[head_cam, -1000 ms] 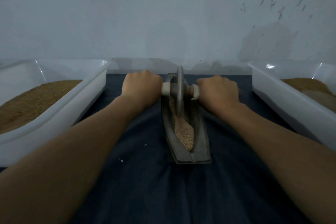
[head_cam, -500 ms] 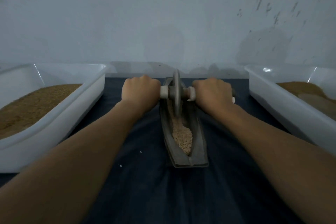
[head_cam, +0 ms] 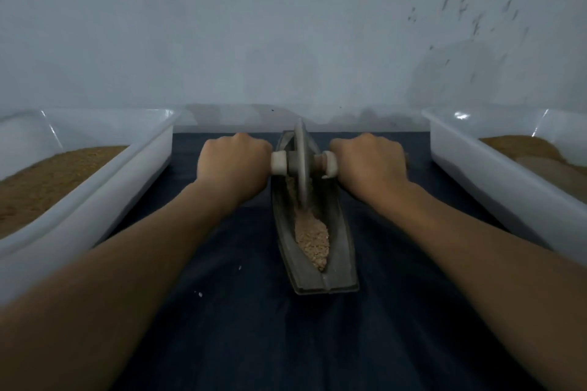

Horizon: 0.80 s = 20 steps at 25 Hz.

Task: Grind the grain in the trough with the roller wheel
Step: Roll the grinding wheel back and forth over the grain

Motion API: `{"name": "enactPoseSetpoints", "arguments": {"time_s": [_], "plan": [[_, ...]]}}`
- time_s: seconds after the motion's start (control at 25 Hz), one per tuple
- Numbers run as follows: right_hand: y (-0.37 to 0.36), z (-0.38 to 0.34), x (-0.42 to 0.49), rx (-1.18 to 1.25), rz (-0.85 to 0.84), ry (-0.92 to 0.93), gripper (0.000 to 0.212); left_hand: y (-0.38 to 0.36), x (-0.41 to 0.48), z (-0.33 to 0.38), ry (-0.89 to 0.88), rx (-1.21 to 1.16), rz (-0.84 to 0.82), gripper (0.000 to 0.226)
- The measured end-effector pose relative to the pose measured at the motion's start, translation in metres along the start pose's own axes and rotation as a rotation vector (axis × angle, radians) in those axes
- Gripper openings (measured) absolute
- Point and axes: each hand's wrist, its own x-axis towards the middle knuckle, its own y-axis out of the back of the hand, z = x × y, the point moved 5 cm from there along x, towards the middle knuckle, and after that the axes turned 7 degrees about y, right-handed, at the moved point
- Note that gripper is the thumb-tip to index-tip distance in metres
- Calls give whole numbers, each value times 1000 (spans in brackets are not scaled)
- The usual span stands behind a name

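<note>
A narrow grey boat-shaped trough (head_cam: 341, 267) lies lengthwise on the dark cloth in the middle. Pale crushed grain (head_cam: 313, 240) fills its near half. The grey roller wheel (head_cam: 300, 162) stands upright in the trough's far half, its rim down in the groove. My left hand (head_cam: 233, 165) grips the wheel's left handle, whose white end collar (head_cam: 279, 162) shows beside the fist. My right hand (head_cam: 368, 162) grips the right handle in the same way. Both fists hide the handle ends.
A white plastic tub (head_cam: 120, 187) with brown grain stands at the left, close to my left forearm. A second white tub (head_cam: 495, 178) with brown and greyish meal stands at the right. A pale wall rises just behind the trough. Dark cloth (head_cam: 254, 343) covers the surface.
The wheel has rolled a little back toward me from the trough's far end, and both hands came with it. The grain pile in the near half looks unchanged.
</note>
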Motion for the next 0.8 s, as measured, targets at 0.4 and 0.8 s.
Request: {"name": "enactPoseSetpoints", "arguments": {"time_s": [0.4, 0.8], "plan": [[10, 1, -27, -85, 132, 113, 29, 2, -19, -6, -133, -13, 55, 23], [23, 2, -51, -80, 266, 227, 27, 20, -39, -7, -191, -35, 233, 54]]}}
